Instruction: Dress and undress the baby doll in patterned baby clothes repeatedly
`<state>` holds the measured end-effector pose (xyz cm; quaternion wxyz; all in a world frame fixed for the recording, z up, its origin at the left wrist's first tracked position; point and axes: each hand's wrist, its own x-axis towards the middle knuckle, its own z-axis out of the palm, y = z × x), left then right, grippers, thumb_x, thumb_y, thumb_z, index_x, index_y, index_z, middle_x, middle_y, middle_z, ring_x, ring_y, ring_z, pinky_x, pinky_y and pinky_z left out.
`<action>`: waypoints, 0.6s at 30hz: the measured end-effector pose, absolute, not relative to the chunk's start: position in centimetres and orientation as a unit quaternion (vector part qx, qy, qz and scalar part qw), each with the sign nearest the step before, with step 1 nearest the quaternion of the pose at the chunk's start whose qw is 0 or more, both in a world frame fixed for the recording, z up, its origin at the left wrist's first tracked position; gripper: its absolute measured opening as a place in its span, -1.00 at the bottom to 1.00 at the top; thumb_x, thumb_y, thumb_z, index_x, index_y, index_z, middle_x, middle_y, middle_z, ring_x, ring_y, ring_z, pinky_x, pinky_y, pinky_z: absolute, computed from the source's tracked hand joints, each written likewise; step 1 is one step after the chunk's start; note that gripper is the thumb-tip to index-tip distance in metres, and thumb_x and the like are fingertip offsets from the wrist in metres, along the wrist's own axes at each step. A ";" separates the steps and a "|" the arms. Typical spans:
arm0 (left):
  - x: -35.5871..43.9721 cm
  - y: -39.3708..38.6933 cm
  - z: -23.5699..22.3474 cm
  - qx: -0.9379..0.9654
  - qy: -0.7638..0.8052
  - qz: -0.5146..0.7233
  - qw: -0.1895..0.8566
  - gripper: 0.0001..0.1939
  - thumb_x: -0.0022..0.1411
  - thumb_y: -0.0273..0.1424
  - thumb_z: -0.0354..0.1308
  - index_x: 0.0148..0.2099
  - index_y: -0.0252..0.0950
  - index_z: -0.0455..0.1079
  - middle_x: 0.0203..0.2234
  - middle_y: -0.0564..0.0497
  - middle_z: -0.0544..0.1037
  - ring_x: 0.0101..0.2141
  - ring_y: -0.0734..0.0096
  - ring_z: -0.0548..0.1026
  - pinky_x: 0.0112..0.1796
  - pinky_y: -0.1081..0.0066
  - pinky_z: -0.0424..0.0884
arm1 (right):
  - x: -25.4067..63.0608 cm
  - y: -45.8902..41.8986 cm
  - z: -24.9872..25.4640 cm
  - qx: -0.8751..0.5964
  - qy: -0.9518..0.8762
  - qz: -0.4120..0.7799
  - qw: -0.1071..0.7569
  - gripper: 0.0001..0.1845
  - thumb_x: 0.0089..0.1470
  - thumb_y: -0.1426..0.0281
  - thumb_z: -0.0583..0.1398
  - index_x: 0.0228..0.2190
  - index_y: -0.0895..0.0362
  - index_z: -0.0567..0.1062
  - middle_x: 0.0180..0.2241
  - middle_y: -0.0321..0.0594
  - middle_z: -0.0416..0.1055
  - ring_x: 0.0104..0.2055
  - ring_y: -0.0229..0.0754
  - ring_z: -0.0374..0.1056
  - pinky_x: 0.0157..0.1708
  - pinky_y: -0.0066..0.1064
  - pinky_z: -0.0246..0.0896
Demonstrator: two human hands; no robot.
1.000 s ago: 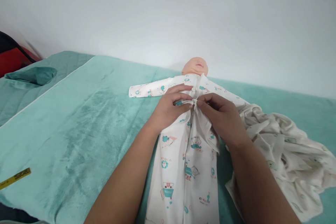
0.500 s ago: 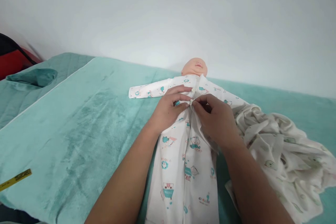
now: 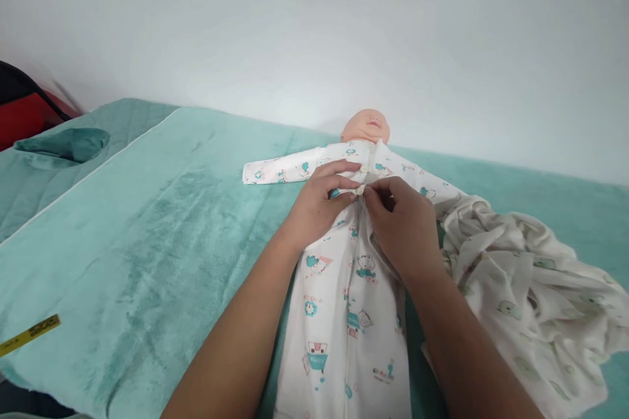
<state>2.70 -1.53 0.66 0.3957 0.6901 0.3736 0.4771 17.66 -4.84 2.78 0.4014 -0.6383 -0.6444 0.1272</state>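
White printed baby outfit (image 3: 327, 281) on doll (image 3: 366, 126), laid face-up on green cover (image 3: 162, 209). Left hand (image 3: 322, 200) and right hand (image 3: 405, 219) pinching its front at button (image 3: 360, 190). Crumpled patterned cloth (image 3: 521, 288) beside right forearm.

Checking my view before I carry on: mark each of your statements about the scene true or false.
1. Both hands, left and right, are at the front of the baby suit. True.
2. The crumpled cloth lies on the left. False: it lies on the right.
3. The doll's head shows above the collar. True.
4. The yellow strip lies on the suit. False: it is at the far left, away from it.
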 end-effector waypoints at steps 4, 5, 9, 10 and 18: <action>2.9 -1.6 1.0 0.667 0.381 0.489 0.413 -0.91 0.24 -0.45 0.15 -0.29 -0.21 0.48 0.15 0.00 0.42 0.14 0.26 0.37 0.13 0.18 0.29 | 17.8 -4.9 3.2 -0.646 -0.614 0.170 0.420 -0.82 0.10 0.28 0.17 -0.44 0.11 0.48 -0.46 -0.24 0.48 -0.41 -0.18 0.32 -0.36 -0.36 0.11; 2.9 -1.6 1.0 0.652 0.385 0.505 0.414 -0.93 0.24 -0.43 0.16 -0.30 -0.22 0.46 0.14 -0.01 0.43 0.12 0.27 0.38 0.11 0.22 0.30 | 17.9 -4.9 3.4 -0.646 -0.604 0.191 0.425 -0.82 0.08 0.27 0.18 -0.44 0.11 0.48 -0.47 -0.25 0.47 -0.42 -0.19 0.31 -0.37 -0.37 0.11; 2.7 -1.2 1.0 0.551 0.445 0.571 0.415 -0.90 0.22 -0.32 0.19 -0.28 -0.24 0.43 -0.12 0.00 0.53 -0.07 0.35 0.46 -0.03 0.36 0.36 | 18.8 -4.7 3.7 -0.628 -0.566 0.289 0.450 -0.81 0.01 0.24 0.23 -0.47 0.11 0.50 -0.49 -0.29 0.43 -0.43 -0.22 0.27 -0.42 -0.40 0.13; 2.5 -1.1 1.0 0.519 0.465 0.581 0.419 -0.88 0.21 -0.30 0.20 -0.29 -0.24 0.43 -0.23 0.03 0.53 -0.17 0.38 0.46 -0.10 0.40 0.37 | 19.0 -4.6 3.7 -0.618 -0.553 0.315 0.461 -0.80 -0.01 0.23 0.24 -0.47 0.11 0.49 -0.48 -0.29 0.42 -0.43 -0.23 0.27 -0.43 -0.41 0.13; -1.5 0.4 0.8 0.201 0.524 0.702 0.438 -0.84 0.19 -0.38 0.15 -0.42 -0.27 0.27 -0.56 0.12 0.32 -0.51 0.52 0.33 -0.41 0.47 0.34 | 21.4 -4.2 3.4 -0.600 -0.490 0.278 0.568 -0.80 0.02 0.20 0.11 -0.50 0.04 0.28 -0.53 -0.27 0.22 -0.49 -0.19 0.20 -0.49 -0.33 0.13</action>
